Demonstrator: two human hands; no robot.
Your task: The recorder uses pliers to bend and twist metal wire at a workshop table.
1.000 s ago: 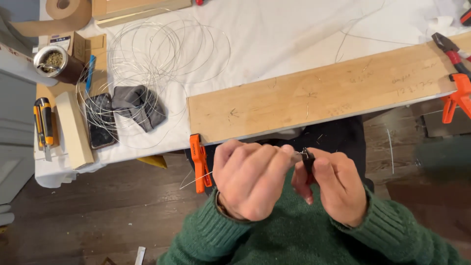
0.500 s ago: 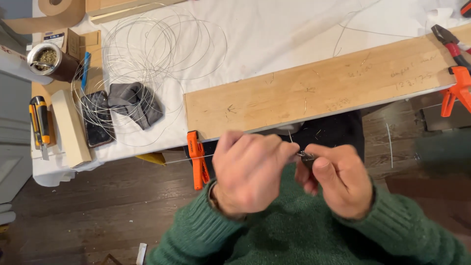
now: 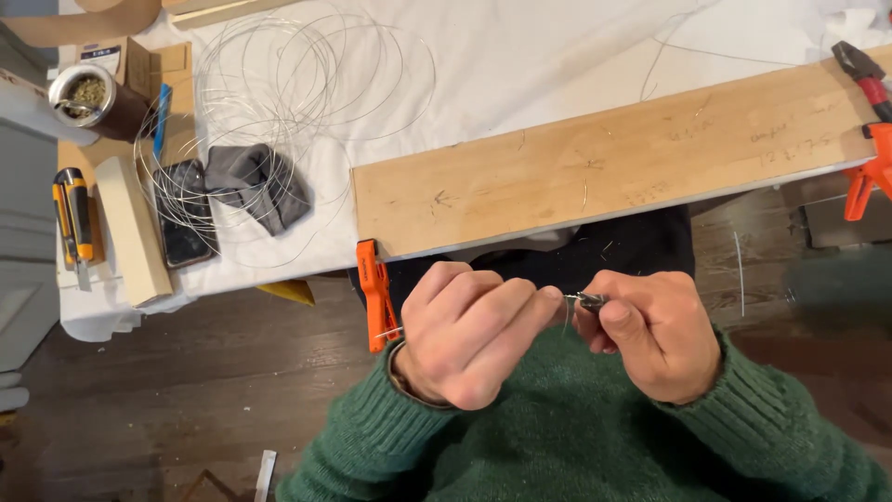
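A thin silver wire (image 3: 567,311) is pinched between the two hands, low in front of a green sweater (image 3: 576,437). The left hand (image 3: 469,339) is curled nearly shut, and the wire is held by its fingertips. The right hand (image 3: 650,330) is closed around a small dark tool (image 3: 590,300), which touches the wire. The wire looks very light and bendy, and it could slip or kink easily. It is best gripped close to the bend, with fingertips only. More wire is looped in loose coils (image 3: 307,112) on the white table (image 3: 520,65), beside a long wooden board (image 3: 613,167).
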